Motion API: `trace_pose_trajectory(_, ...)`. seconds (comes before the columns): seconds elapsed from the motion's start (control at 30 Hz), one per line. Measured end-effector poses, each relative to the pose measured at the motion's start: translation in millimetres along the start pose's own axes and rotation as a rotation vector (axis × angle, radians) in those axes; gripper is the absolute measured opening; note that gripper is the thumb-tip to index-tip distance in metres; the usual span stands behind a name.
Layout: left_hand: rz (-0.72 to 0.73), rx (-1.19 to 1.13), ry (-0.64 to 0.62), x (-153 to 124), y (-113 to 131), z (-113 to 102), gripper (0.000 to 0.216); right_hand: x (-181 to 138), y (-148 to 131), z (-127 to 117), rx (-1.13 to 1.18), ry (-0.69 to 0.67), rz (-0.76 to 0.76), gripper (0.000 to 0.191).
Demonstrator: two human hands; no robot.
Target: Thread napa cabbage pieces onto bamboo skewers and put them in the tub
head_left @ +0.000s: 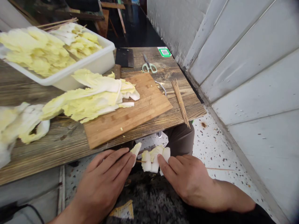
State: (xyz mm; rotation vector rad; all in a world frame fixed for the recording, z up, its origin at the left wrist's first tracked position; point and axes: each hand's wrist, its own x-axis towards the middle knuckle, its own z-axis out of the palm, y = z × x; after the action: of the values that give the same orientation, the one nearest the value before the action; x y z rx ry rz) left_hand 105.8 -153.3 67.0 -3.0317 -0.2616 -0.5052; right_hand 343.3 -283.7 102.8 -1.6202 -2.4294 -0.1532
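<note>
A weathered plank table (67, 137) stretches from the near left towards the far right. Pale, smooth panels (257, 71) with dark seams line the right, meeting a whitish, rough-faced wall (177, 25) farther off. Below lies white speckled flooring (217, 140) with a brown stain (204, 124); at the far end, a dark floor (137, 29) beside wooden furniture (105, 23).

Facing each other in the near centre, my left hand (105, 174) pinches back-up with fingers (118, 158) straight and closely aligned, while my right hand (191, 182) grips with one digit (167, 168) extended, the others curled, its forearm (233, 194) reaching rightward into a dark sleeve (263, 215).
</note>
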Motion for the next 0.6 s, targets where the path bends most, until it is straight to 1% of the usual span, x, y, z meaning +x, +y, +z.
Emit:
trace_pose_trajectory(0.07, -0.044, -0.011, 0.015, 0.9, 2.2, 2.1, 0.031, -0.3, -0.5, 0.6, 0.003, -0.009, -0.008, 0.036)
trace_pose_trajectory(0.13, -0.048, -0.021, 0.029, 2.8, 3.1, 3.3, 0.031, -0.1, -1.5, 1.4, 0.005, -0.016, -0.024, 0.037)
trace_pose_trajectory(0.23, 0.036, -0.012, 0.045, 7.5, 2.7, 1.5, 0.031, 1.4, -2.9, 2.9, -0.002, -0.006, -0.034, 0.038)
trace_pose_trajectory(0.3, 0.040, -0.005, 0.045, 11.6, 4.5, -1.6, 0.030, 2.8, -3.4, 4.0, -0.014, 0.003, -0.033, 0.038)
trace_pose_trajectory(0.47, -0.095, -0.054, 0.093, 17.5, 21.4, -4.5, 0.030, 5.3, -4.0, 6.6, -0.033, 0.023, -0.050, 0.037)
trace_pose_trajectory(0.6, -0.129, -0.059, 0.109, 14.9, 31.7, 2.6, 0.031, 5.9, -4.7, 8.1, -0.036, 0.009, -0.059, 0.036)
